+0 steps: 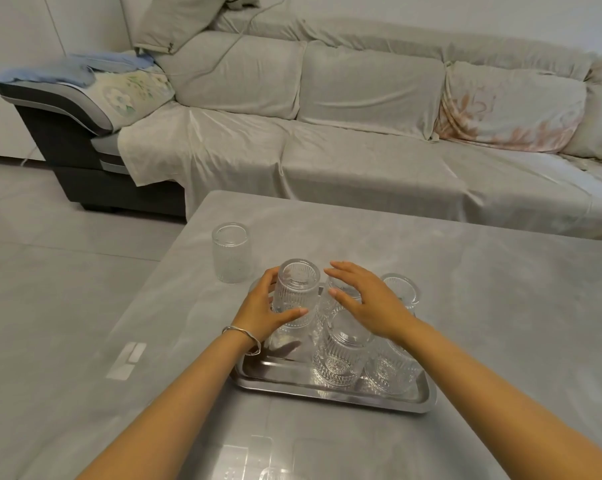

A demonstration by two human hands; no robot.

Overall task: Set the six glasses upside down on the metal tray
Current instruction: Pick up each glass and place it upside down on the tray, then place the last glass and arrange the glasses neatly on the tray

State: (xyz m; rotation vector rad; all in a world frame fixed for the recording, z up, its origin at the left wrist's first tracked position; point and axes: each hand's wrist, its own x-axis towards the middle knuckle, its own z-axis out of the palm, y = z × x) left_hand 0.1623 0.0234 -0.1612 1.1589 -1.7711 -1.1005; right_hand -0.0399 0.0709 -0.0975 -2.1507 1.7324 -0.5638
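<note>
Tray [258,384] is nearly full; my left hand [263,315] wraps a ribbed glass [297,289], right hand [365,301] spread empty — fragile, slick stuff, I'd grab mid-wall.

A: Log the left hand [268,311].

B: Forearm enters from the lower left, bare, angled up and to the right. Wrist straight, a thin metal bangle [243,336] around it. Hand is curled in a side grasp: thumb across the near side, fingers wrapped round the far side, palm facing right.

A: Closed on something?

B: Yes, clamped around a ribbed glass [297,289] (noted only as the grasp's content).

A: Right hand [365,301]?

B: Forearm enters from the lower right, bare, angled up and to the left. Palm faces down and left, fingers spread and slightly bent, thumb apart from them. It grips nothing; whether the palm touches anything below cannot be told.
</note>
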